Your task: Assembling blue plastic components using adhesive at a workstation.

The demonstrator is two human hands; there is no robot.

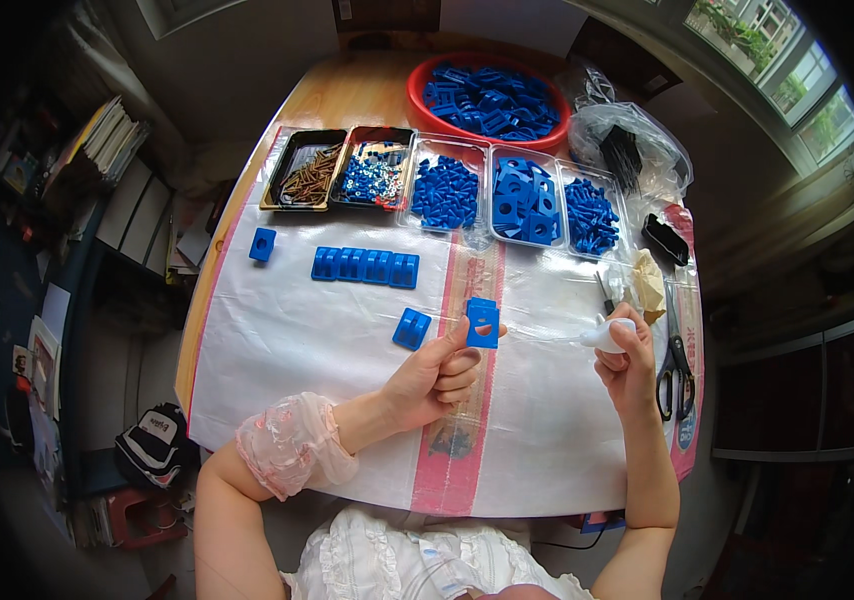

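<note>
My left hand (439,378) pinches a square blue plastic plate with a hole (484,312) between thumb and fingers, held up over the table. In my right hand (629,365) is a small white squeeze bottle (607,335), its thin nozzle pointing left toward the plate but apart from it. Just left of the plate lies a ridged blue plastic block (412,328). Farther off, several similar blocks stand side by side in a row (365,267). A single blue piece with a hole (262,244) lies at the far left.
Behind the row stand a black tray of screws (297,140), another of small mixed parts (382,133), and clear trays of blue parts (495,232). A red basin (415,105) heaped with blue pieces and a plastic bag (662,140) are beyond. Black scissors (682,375) lie at right.
</note>
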